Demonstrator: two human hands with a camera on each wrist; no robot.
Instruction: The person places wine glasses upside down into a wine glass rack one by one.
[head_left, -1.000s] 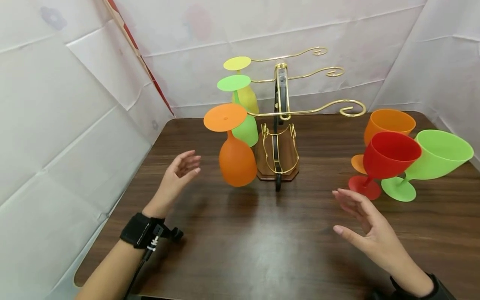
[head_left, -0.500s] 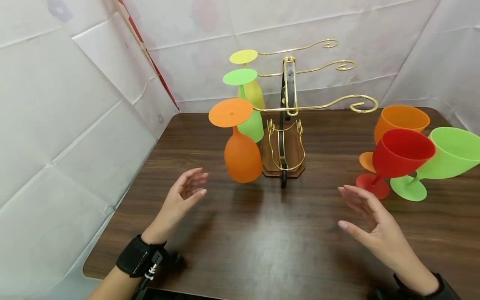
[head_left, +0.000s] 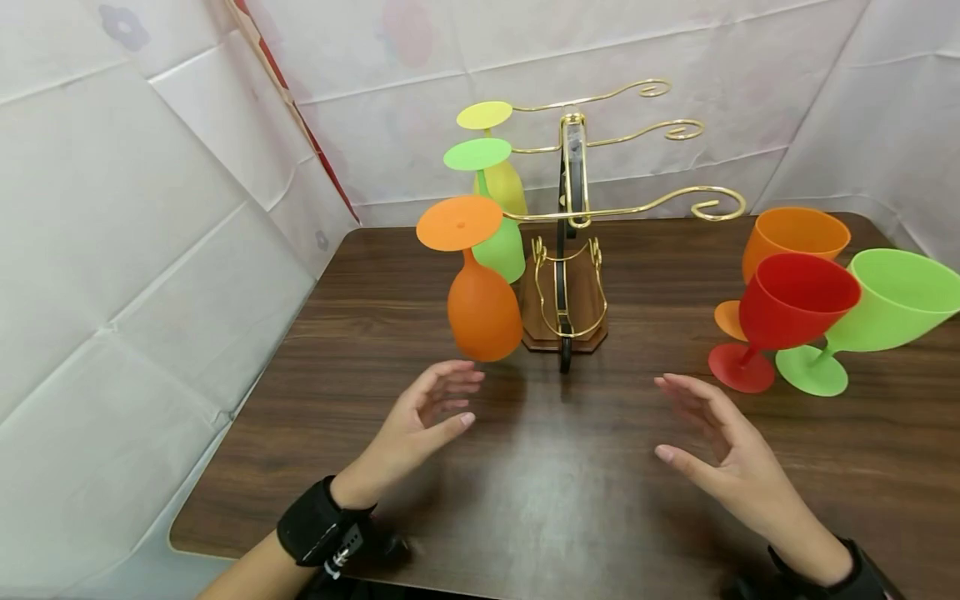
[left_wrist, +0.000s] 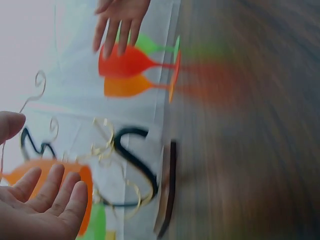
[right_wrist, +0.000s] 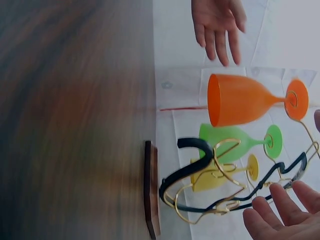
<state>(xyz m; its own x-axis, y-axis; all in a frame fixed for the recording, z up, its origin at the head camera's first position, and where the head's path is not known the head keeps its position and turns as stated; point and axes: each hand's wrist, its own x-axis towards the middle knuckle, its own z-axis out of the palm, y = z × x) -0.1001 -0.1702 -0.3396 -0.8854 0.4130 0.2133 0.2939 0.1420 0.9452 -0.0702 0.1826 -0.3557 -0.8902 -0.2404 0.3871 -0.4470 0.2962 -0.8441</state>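
Note:
In the head view my left hand point(head_left: 423, 421) hovers above the table, fingers loosely bent and holding nothing, just in front of a hanging orange goblet point(head_left: 483, 312). That goblet hangs upside down by its foot from a gold and black rack point(head_left: 573, 175). Behind it a green goblet point(head_left: 501, 250) and a yellow goblet point(head_left: 502, 187) hang the same way on the left side. My right hand point(head_left: 723, 454), also empty with fingers spread from the thumb, is near a red goblet point(head_left: 798, 300). Beside the red one stand a light green goblet point(head_left: 892, 304) and another orange goblet point(head_left: 795, 237), all upright.
The rack's wooden base point(head_left: 573, 300) rests on the dark wood table point(head_left: 360, 317). Three curled gold hooks, including the front hook point(head_left: 716, 204), reach out on the right side with no goblet. White cloth point(head_left: 637, 50) surrounds the table at the back and sides.
My left hand has moved right and nearer the front of the table, from left of the hanging orange goblet to below it. My right hand has shifted slightly left. The goblets stay in place.

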